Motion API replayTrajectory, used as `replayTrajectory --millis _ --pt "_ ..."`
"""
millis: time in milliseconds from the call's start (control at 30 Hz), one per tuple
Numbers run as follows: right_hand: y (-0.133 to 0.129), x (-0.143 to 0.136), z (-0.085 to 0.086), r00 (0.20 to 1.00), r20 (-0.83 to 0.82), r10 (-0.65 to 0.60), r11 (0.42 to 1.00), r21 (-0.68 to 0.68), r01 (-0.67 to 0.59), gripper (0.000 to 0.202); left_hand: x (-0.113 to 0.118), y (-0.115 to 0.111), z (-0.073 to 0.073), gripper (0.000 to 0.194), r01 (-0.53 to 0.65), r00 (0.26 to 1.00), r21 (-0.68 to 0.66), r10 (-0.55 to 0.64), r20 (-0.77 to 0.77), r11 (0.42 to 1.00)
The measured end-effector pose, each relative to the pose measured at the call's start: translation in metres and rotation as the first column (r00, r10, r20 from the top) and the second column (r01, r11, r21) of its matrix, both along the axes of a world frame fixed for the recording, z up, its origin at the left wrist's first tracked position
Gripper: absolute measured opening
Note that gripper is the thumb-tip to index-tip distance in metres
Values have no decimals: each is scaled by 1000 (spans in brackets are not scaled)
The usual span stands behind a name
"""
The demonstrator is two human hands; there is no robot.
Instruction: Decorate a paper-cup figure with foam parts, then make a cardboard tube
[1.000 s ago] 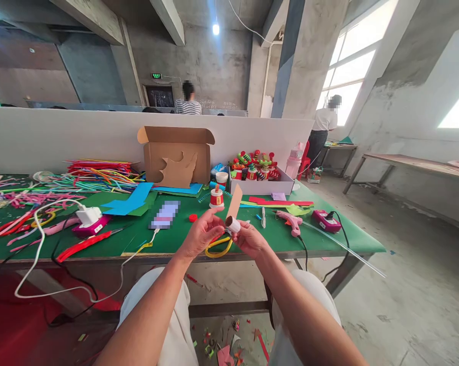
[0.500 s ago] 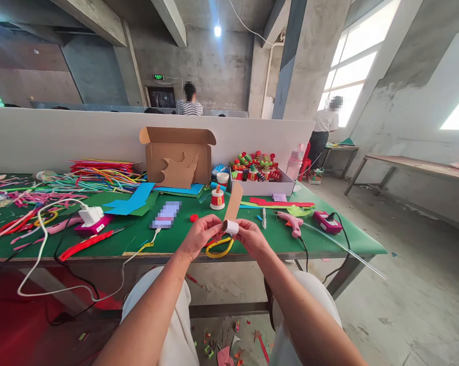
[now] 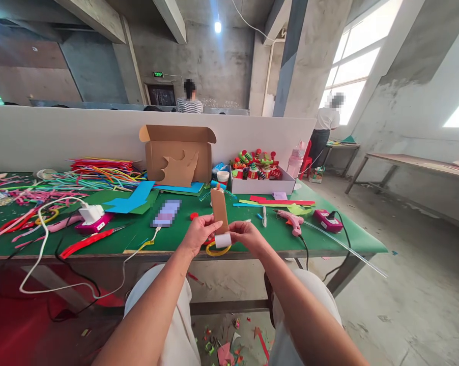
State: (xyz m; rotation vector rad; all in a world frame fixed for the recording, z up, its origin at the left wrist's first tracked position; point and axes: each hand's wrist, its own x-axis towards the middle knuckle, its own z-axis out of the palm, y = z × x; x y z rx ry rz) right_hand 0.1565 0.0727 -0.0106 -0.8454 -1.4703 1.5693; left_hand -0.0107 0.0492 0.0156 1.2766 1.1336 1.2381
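Observation:
A brown cardboard strip [image 3: 219, 207] with a white, curled lower end [image 3: 223, 241] is held upright between my hands, above the table's front edge. My left hand [image 3: 199, 235] pinches its left side, thumb across the brown face. The fingers of my right hand [image 3: 247, 236] are closed on the right edge near the white curl. Just below the curl lies a yellow handle loop [image 3: 219, 252], probably of scissors, partly hidden. Behind the strip stands a red and white paper cup [image 3: 222, 177], and a small red ring [image 3: 194, 216] lies left of it.
A white box [image 3: 263, 187] of red and green crafts stands behind. To the right are a pink glue gun [image 3: 291, 223], a white pen [image 3: 264, 217] and a purple power socket [image 3: 327, 222]. Leftward lie a phone [image 3: 167, 212], a red-handled cutter [image 3: 88, 244] and pipe cleaners [image 3: 103, 170].
The strip has turned and shifted slightly left, from leaning right to nearly upright, brown face toward me. Its white curl has moved lower, and my left fingers now lie across the strip.

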Motion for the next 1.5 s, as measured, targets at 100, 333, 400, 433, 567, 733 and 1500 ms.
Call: replayTrajectory --millis 100,333,400,433,567,733,1500 --pt "-1 4 3 996 -65 53 998 -36 -55 38 -2 2 -2 40 -89 995 91 93 -39 992" --pt "-3 -3 -1 992 -124 -36 996 -87 25 40 2 5 -10 38 -129 986 174 145 -87 976" --pt "-3 -6 -2 992 -117 -46 997 -60 39 38 3 5 -11 37 -130 983 191 152 -101 973" --pt "-3 -7 -2 990 -122 -64 997 -50 58 37 4 6 -11 37 -121 983 195 145 -112 973" --pt "6 2 2 968 -157 -194 981 -1 196 36 -2 9 -15 31 -13 898 244 118 -423 970" --pt "18 25 7 945 -91 -314 926 189 326 33 -5 4 -20 12 131 281 143 101 -954 981" --pt "23 75 22 915 -99 -391 901 164 403 34 -18 -24 -15 2 90 273 153 124 -954 984"
